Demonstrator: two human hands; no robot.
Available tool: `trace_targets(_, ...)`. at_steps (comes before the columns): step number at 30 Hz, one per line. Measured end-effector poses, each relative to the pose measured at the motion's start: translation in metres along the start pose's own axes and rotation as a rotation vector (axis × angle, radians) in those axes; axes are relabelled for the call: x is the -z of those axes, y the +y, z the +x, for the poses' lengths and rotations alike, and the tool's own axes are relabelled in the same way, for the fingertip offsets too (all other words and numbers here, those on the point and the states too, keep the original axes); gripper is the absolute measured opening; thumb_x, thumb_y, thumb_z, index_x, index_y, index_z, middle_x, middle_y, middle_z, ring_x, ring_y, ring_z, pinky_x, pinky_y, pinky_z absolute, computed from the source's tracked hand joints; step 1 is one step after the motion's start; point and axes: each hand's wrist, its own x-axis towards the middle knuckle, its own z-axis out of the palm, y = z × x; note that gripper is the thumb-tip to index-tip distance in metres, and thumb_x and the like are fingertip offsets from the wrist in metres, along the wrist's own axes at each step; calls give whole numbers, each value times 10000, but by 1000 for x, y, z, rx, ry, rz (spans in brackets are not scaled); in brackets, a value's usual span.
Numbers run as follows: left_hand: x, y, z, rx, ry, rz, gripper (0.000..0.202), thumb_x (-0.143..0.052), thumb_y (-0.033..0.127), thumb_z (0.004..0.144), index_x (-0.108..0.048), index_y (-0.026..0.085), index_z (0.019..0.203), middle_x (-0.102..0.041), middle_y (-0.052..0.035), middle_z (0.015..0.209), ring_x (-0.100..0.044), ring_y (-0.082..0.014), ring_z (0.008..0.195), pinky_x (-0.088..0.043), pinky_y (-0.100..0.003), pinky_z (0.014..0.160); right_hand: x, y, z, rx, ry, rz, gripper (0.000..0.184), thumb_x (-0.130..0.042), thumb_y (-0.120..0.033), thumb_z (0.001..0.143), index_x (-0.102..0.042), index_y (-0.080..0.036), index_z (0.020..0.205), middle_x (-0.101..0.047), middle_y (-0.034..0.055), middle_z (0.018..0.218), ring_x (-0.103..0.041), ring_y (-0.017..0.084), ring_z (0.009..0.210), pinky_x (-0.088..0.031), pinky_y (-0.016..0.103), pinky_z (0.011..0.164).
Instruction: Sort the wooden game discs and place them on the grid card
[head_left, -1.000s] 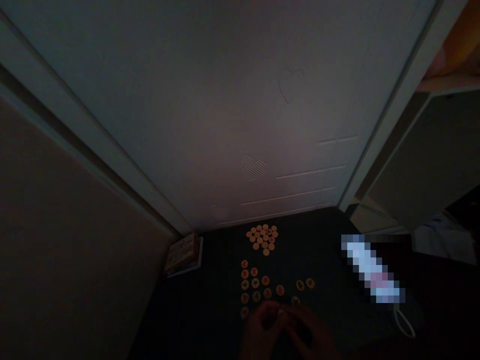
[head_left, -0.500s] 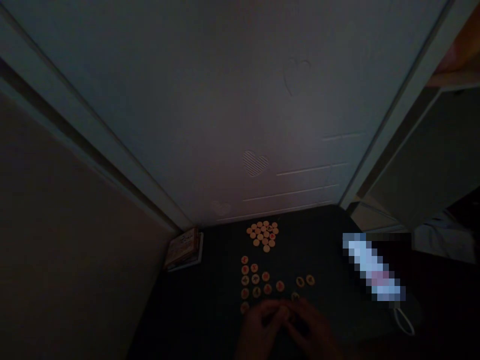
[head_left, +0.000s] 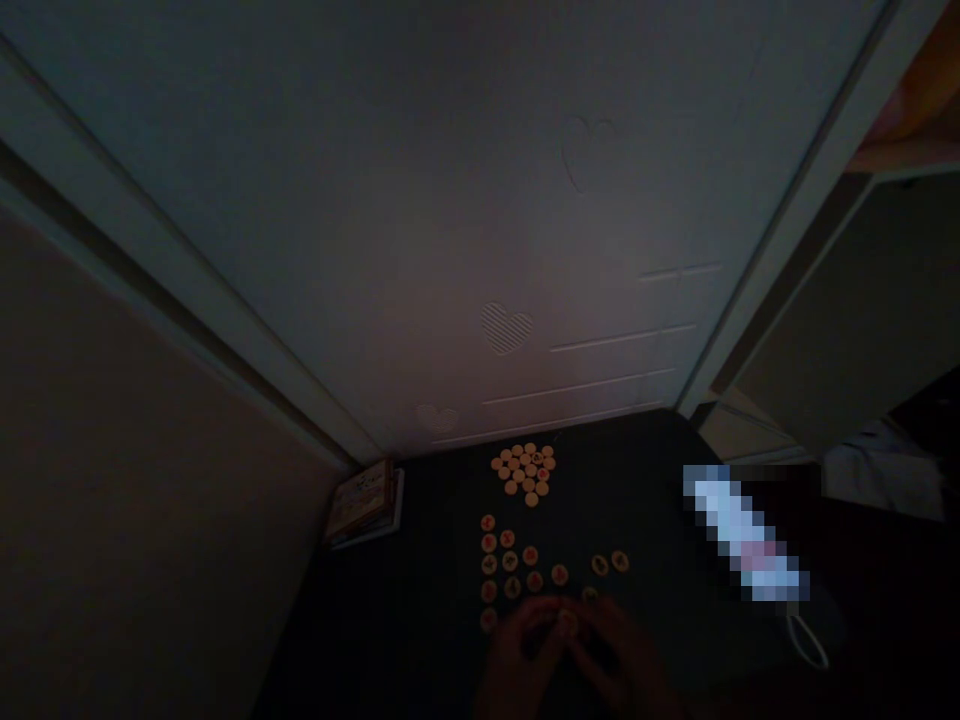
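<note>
Close together at the bottom middle of the head view are my left hand (head_left: 517,650) and my right hand (head_left: 622,650). Both are closed, fingertips meeting around a small round xiangqi piece (head_left: 568,622) that shows only in part. Just beyond my fingers, xiangqi pieces marked in red or dark lie spaced out in columns, among them a red-marked piece (head_left: 559,575). Two dark-marked pieces (head_left: 619,561) lie farther right, and another (head_left: 590,594) is partly covered by my right hand. A tight cluster of mostly blank-faced pieces (head_left: 518,476) sits farther back.
The dark table (head_left: 435,560) meets a pale panel (head_left: 420,250) with heart outlines at the back. A box-like stack (head_left: 364,502) stands at the table's left edge. A bright, pixelated object (head_left: 750,540) with a cord loop (head_left: 808,645) lies at the right.
The view has shifted very slightly. Between my fingertips, more of the piece's pale face shows now. The pieces on the table lie as before.
</note>
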Motion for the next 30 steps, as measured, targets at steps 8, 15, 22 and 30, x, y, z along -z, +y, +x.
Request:
trace_targets(8,2,13,-3,1,48,104,380,-666,552,823,-764,239,1014,-777,-75,1070,-704,-250,1041,-533,-346,985,0,-1,3,-12,-3,-2,284,-615,-441,950,-724,-304,1174,-786,37,1062,-761,204,934,-621,272,849)
trace_targets(15,28,16,5,-19,156,154,395,-699,554,783,-763,218,980,-778,-86,1061,-713,-264,1030,-541,-358,961,23,25,10,-180,41,-49,349,-614,-455,941,-671,-290,1243,-742,61,1161,-719,241,1048,-608,337,893)
trace_targets(22,92,16,18,-58,411,168,550,-643,674,772,-728,185,1011,-792,-96,941,-750,-285,903,-592,-386,836,67,80,17,-256,33,-87,346,-587,-463,959,-666,-258,1226,-716,92,1140,-705,243,1022,-599,378,894)
trace_targets(30,148,-44,52,-446,677,714,401,-539,549,889,-721,210,1004,-747,-104,1051,-687,-310,1024,-538,-514,952,77,120,5,-174,15,-248,349,-596,-462,947,-675,-265,1224,-677,105,1181,-656,279,1086,-554,465,948)
